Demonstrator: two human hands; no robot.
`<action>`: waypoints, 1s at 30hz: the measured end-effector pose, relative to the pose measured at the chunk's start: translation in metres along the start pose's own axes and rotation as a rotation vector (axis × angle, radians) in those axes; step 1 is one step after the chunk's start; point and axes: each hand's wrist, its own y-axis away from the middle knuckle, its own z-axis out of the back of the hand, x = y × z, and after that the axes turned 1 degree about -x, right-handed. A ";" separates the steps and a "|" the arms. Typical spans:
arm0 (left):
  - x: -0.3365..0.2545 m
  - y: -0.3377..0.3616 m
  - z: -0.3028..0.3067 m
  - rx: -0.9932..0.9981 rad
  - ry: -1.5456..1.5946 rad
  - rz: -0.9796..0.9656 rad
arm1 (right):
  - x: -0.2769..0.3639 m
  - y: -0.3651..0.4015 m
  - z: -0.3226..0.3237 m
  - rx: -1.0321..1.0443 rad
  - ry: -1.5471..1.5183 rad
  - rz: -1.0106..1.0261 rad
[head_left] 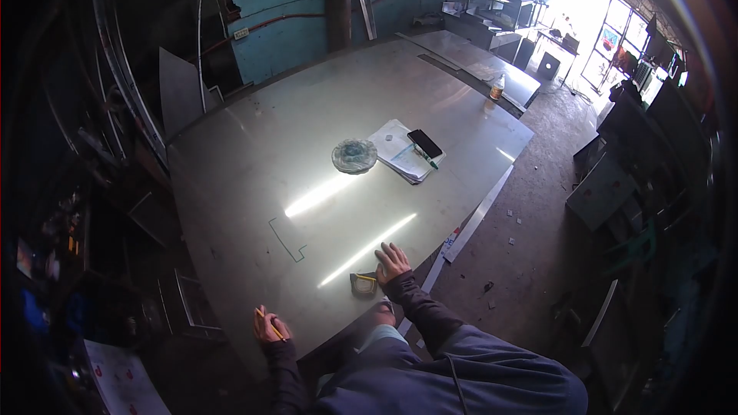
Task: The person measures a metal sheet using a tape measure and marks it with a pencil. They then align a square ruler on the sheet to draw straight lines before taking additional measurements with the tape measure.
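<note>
A yellow pencil (277,333) is gripped in my left hand (269,325), at the near left edge of a large metal sheet (231,177) that covers the table. My right hand (393,260) rests on the sheet's near edge with its fingers stretched out. Close beside its thumb lies a black and yellow tape measure (363,285). A green bracket-shaped line (286,240) is drawn on the sheet between and beyond my hands.
Farther up the sheet are a plastic-wrapped round bundle (354,156) and a stack of papers (397,155) with a phone (423,144) and a marker (425,156) on it. A bottle (496,89) stands at the far right. Metal strips (480,211) lie along the right edge; a gas cylinder (337,8) stands behind.
</note>
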 end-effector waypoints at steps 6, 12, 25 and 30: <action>-0.002 -0.001 0.001 -0.004 -0.005 0.000 | -0.002 0.001 -0.002 0.002 0.002 0.002; -0.005 -0.002 0.002 -0.012 0.012 0.004 | -0.001 0.000 -0.001 0.005 -0.001 0.003; -0.003 -0.002 0.002 -0.012 0.015 -0.011 | -0.001 0.000 -0.002 -0.005 -0.002 0.003; -0.001 -0.001 0.002 -0.008 -0.002 -0.009 | -0.002 0.001 -0.003 -0.004 0.004 0.002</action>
